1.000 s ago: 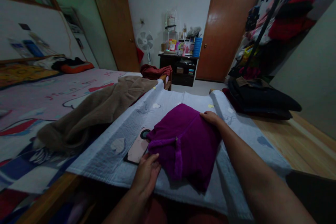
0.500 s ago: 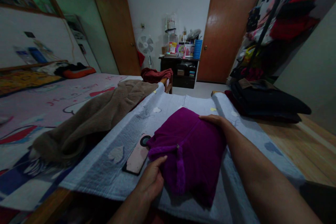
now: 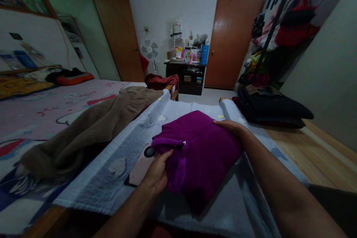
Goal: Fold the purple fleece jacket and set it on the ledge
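Note:
A folded purple garment (image 3: 206, 148) with a fuzzy trim and a small zipper pull lies between my hands over a light blue quilted cover (image 3: 122, 145). My left hand (image 3: 158, 171) grips its near left edge, thumb on top and the other fingers partly beneath. At the far right side, my right hand (image 3: 230, 126) holds the garment, thumb on top and the remaining fingers hidden under the cloth. A pink phone (image 3: 139, 167) with a round dark camera lies beside my left hand, partly covered by that hand and the garment.
A brown fleece blanket (image 3: 92, 126) lies at the left on a pink patterned bed (image 3: 55, 100). Dark folded clothes (image 3: 270, 104) are stacked at the right on a wooden surface (image 3: 312, 156). A dark cabinet (image 3: 191, 88) and a white fan (image 3: 150, 49) stand at the back.
The purple garment has turned slightly, its near part shifting left and up with my left hand, and it covers more of the phone. The whole view has shifted a little.

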Demonstrator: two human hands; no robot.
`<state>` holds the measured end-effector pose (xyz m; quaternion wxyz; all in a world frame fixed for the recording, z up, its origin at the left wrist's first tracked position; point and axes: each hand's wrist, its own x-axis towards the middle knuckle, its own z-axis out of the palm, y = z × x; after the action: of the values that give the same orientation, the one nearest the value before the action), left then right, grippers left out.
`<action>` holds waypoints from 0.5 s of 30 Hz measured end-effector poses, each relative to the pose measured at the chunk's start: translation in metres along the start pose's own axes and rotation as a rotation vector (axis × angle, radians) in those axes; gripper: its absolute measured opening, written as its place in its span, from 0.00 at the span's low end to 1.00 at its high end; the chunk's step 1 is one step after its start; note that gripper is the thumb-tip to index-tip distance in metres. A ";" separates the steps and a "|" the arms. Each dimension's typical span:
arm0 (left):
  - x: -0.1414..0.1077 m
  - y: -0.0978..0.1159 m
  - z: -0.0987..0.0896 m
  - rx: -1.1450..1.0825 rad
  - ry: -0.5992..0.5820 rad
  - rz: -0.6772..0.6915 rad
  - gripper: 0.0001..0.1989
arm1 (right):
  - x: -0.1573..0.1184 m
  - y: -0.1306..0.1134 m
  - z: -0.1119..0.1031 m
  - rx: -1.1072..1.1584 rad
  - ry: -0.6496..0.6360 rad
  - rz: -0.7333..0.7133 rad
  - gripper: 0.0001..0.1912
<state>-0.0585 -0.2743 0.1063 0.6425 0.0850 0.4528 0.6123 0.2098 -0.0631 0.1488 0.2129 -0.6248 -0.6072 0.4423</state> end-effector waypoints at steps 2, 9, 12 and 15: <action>0.007 0.015 0.002 0.121 -0.056 0.073 0.15 | -0.014 0.004 -0.008 0.120 -0.119 0.081 0.28; 0.062 0.093 0.019 0.585 -0.257 0.257 0.19 | -0.072 0.045 -0.001 0.547 -0.223 0.129 0.25; 0.094 0.119 0.032 0.816 -0.343 0.272 0.19 | -0.102 0.066 0.020 0.616 -0.237 0.116 0.25; 0.122 0.130 0.045 1.056 -0.351 0.339 0.18 | -0.135 0.079 0.048 0.679 -0.167 0.120 0.23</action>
<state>-0.1394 -0.1182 0.1603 0.4714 0.5655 0.5636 0.3746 0.2334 -0.2175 0.0996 0.3316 -0.5146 -0.4030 0.6803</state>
